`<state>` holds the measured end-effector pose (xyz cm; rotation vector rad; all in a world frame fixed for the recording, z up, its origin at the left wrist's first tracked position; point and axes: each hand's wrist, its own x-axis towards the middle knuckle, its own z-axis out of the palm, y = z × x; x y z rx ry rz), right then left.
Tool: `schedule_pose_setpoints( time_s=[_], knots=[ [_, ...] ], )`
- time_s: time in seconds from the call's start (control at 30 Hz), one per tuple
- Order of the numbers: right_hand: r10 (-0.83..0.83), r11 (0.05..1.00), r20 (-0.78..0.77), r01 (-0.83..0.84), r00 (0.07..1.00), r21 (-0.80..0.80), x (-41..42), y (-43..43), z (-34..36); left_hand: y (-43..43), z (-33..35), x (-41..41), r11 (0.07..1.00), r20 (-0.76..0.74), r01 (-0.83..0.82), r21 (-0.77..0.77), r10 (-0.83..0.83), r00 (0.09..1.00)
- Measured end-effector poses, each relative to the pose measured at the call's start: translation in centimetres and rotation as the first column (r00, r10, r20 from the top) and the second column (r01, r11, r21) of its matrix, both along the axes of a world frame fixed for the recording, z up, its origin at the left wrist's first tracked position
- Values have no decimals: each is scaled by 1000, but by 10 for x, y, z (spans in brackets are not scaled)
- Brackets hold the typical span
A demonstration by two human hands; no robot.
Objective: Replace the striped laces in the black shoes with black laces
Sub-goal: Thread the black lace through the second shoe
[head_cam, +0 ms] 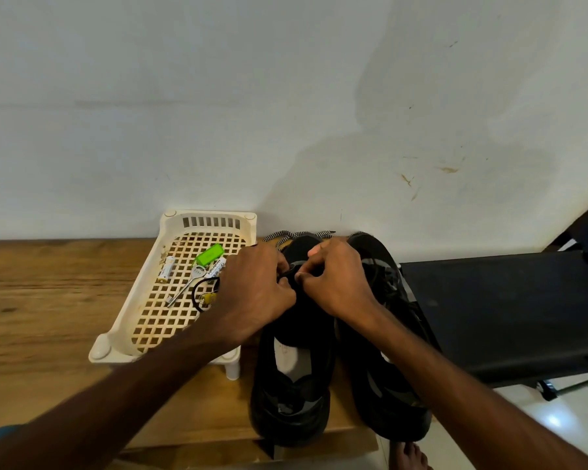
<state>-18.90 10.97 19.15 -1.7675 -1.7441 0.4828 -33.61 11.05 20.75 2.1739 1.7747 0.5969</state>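
Two black shoes stand side by side on the wooden table, toes toward the wall: the left shoe [292,385] and the right shoe [387,378]. My left hand [255,293] and my right hand [336,279] meet over the front of the left shoe, fingers curled and pinching a black lace [290,272] at the eyelets. Striped black-and-white laces [286,236] lie beyond the toes, against the wall. Black laces show on the right shoe. The left shoe's eyelets are hidden under my hands.
A cream plastic basket [143,320] stands left of the shoes, holding batteries, a green tag, a key and a black hair band. A black bench [503,317] adjoins the table on the right. The wall is just behind the shoes. A bare foot [409,456] shows below.
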Motion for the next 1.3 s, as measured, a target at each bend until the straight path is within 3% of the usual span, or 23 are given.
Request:
schedule_pose_setpoints(
  time_s=[0.37, 0.53, 0.67, 0.73, 0.87, 0.93, 0.97, 1.0, 1.07, 1.1, 1.13, 1.17, 1.2, 1.23, 1.27, 1.3],
  knots=[
    [-57, 998, -105, 54, 993, -31, -1, -1, -6, 0, -2, 2, 998, 48, 52, 18, -53, 997],
    [-59, 995, -180, 44, 982, -89, 0, 0, -8, 13, -7, -10, 969, 375, 65, -238, 30, 927],
    [-71, 976, -283, 8, 957, -216, 8, 0, -6, 16, -14, -11, 979, 373, 103, -175, -31, 927],
    [-56, 974, -265, -6, 963, -227, 11, 0, -5, 19, -15, -10, 978, 381, 121, -167, -50, 923],
    [-31, 986, -159, 4, 987, -169, 11, 1, -5, 20, -15, -6, 990, 238, 87, -107, -60, 970],
    [-24, 991, -106, 9, 994, -135, 10, 1, -6, 21, -8, -10, 992, 331, 48, -121, -6, 943],
    [-16, 993, -86, 5, 996, -122, 9, 1, -7, 26, -2, -16, 987, 481, 36, -157, 44, 876],
    [-4, 994, -74, -4, 997, -108, 9, 1, -7, 31, 6, -24, 974, 663, 58, -220, 105, 741],
    [32, 995, -66, -38, 997, -90, 10, 1, -7, 41, 23, -42, 937, 932, 190, -293, 235, 277],
    [46, 995, -67, -51, 997, -80, 11, 2, -5, 45, 28, -48, 930, 959, 232, -284, 275, 70],
    [47, 997, -74, -52, 996, -62, 13, 2, -3, 46, 30, -51, 930, 955, 237, -282, 295, -19],
    [36, 999, -86, -39, 996, -31, 16, 3, 0, 46, 30, -51, 932, 956, 213, -293, 288, 54],
    [17, 1000, -90, -16, 996, 11, 18, 3, 2, 44, 27, -49, 947, 927, 163, -277, 219, 304],
    [-3, 998, -83, 8, 997, 59, 21, 2, 5, 40, 22, -46, 972, 760, 132, -194, 64, 647],
    [-19, 994, -61, 26, 998, 102, 24, 0, 7, 37, 14, -43, 979, 436, 183, -86, -128, 891],
    [-30, 991, -23, 33, 999, 133, 26, -3, 9, 32, 5, -40, 963, 73, 268, -19, -266, 961]
  ],
)
